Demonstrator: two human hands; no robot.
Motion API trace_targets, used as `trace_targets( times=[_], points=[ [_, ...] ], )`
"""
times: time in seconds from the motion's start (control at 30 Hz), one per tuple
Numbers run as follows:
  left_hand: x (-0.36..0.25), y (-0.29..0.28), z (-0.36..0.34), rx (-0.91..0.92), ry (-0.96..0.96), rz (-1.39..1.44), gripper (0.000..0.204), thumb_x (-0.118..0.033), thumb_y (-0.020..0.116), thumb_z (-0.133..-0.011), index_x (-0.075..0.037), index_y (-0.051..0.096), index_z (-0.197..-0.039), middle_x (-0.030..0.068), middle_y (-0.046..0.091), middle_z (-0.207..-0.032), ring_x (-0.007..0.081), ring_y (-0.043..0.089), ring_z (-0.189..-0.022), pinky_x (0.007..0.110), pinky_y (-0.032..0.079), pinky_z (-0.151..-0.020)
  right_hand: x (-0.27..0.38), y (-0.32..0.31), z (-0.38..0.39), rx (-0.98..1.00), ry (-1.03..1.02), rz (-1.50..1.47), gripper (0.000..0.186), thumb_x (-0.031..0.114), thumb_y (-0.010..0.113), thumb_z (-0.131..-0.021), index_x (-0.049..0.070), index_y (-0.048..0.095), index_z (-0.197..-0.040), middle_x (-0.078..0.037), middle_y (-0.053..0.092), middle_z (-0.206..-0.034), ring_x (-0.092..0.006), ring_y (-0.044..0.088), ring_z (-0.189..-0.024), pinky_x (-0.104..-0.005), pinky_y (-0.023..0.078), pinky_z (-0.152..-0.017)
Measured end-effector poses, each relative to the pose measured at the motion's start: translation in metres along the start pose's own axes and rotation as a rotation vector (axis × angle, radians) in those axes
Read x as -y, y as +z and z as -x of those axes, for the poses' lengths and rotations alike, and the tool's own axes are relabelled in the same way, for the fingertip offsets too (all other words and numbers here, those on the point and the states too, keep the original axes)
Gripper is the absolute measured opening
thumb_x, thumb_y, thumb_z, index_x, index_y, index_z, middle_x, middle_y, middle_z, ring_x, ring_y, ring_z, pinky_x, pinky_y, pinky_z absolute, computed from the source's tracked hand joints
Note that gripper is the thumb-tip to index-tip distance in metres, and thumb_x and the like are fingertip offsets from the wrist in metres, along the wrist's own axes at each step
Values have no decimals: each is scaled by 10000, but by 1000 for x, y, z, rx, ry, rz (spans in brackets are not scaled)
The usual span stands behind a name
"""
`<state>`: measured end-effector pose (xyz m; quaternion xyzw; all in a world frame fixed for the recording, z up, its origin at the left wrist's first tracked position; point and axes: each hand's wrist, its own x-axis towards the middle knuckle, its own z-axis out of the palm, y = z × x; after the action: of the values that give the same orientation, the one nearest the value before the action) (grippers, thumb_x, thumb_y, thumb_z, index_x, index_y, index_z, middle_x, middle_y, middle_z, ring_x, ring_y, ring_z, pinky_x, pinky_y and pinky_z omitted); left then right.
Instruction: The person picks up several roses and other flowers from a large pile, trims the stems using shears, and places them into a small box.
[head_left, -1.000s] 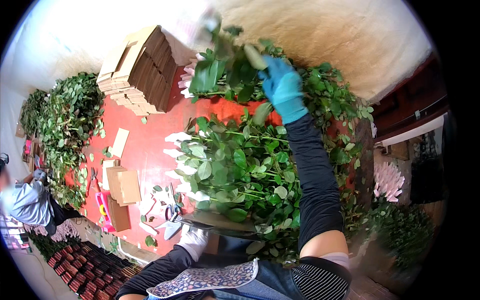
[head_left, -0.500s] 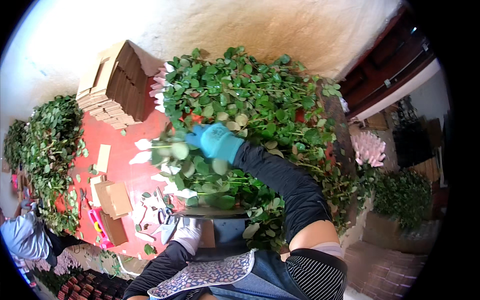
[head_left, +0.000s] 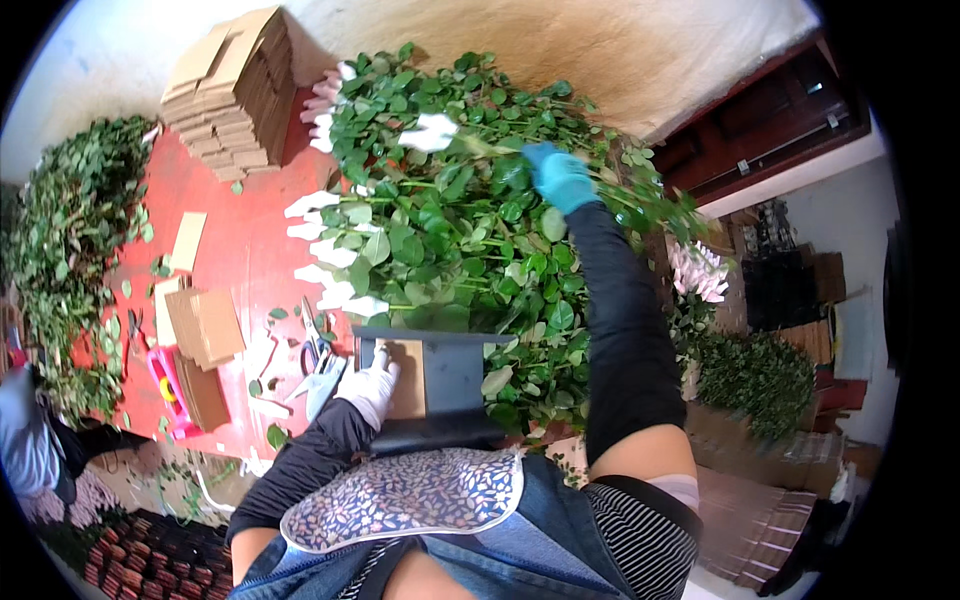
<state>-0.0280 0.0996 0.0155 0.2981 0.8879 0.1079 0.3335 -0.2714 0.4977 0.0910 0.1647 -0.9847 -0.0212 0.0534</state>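
Note:
My right hand (head_left: 562, 180), in a blue glove, is closed round a rose stem above the far side of the leaf pile. The rose's white-wrapped head (head_left: 428, 132) points left, and its leafy end trails to the right of the hand. My left hand (head_left: 370, 384), in a whitish glove, lies with fingers stretched out at the left edge of a brown cardboard sheet (head_left: 408, 375). That sheet sits in a dark trough (head_left: 455, 378) in front of me. Several white-headed roses (head_left: 325, 253) lie in a row beyond the trough, their stems to the right.
Scissors (head_left: 312, 345) lie left of the trough on the red table (head_left: 250, 225). Cut cardboard pieces (head_left: 213, 325) and a pink tool (head_left: 167, 385) are farther left. A tall cardboard stack (head_left: 235, 100) stands at the back. Another person's sleeve (head_left: 25, 440) shows at far left.
My right hand has moved right and farther back, carrying a rose over the pile. The view has shifted, showing more of the trough, where my left hand rests on the cardboard's edge.

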Motion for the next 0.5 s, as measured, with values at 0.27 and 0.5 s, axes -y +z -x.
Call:
trace_targets(
  times=[0.27,0.5],
  points=[
    [39,31,17,-337,183,204,525,-109,638,-797,-127,514,-1307,222,400,-1436,318,676,-870,391,542,-781,155,-135,153,134,-167,-391,438,11,571,-768,93,581,-1198,-201,607,-1049,-395,635,-823,-434,534,-684],
    [58,26,9,-318,385,628,324,-92,537,-900,-106,612,-1215,98,582,-1225,262,665,-895,335,554,-734,178,-24,263,736,-192,-666,398,130,614,-821,51,582,-1210,-210,638,-982,-373,638,-789,-431,519,-656]
  ],
)
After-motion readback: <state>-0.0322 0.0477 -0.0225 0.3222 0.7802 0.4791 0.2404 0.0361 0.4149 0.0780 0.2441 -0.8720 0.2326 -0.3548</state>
